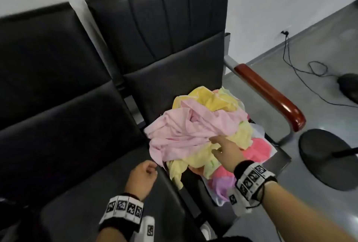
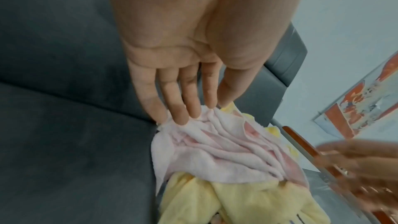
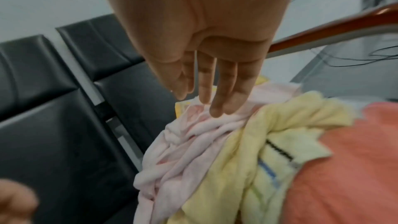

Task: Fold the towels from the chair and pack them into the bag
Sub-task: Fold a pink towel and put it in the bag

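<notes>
A heap of crumpled towels lies on the right-hand black chair seat point(image 1: 155, 90). A pink towel point(image 1: 178, 135) point(image 2: 215, 151) point(image 3: 183, 151) is on top, with pale yellow towels point(image 1: 195, 156) point(image 3: 280, 125) and a coral towel point(image 1: 259, 146) point(image 3: 344, 168) under it. My right hand point(image 1: 213, 144) point(image 3: 204, 105) reaches over the heap, fingers straight, tips at the pink towel's folds, holding nothing. My left hand point(image 1: 151, 168) point(image 2: 189, 113) is at the heap's left edge with relaxed fingers by the pink towel's corner. Clear plastic point(image 1: 257, 131), possibly the bag, shows under the heap.
A second black seat point(image 1: 67, 135) adjoins on the left. A red-brown armrest point(image 1: 271, 94) bounds the right side of the chair. On the grey floor to the right are a black cable point(image 1: 310, 71) and a round black base point(image 1: 327, 160).
</notes>
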